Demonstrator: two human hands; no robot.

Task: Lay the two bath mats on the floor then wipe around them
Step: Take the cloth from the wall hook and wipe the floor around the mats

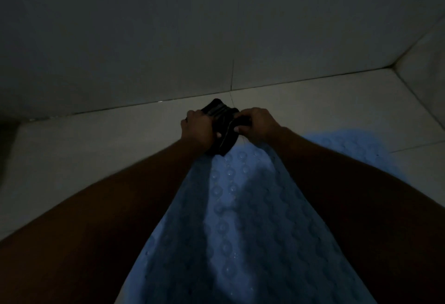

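I see both hands — left hand and right hand — clamped together on a dark cloth above the blue bath mat's far edge; I judge wiping the floor comes next — cloth down beside the mat.

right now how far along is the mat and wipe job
One blue bath mat already lies flat on the tiled floor; a second mat is not in view, so I cannot tell if it is down. In hand: both the left hand and the right hand grip a dark cloth at the mat's far end. Wiping around the mat looks left to do.
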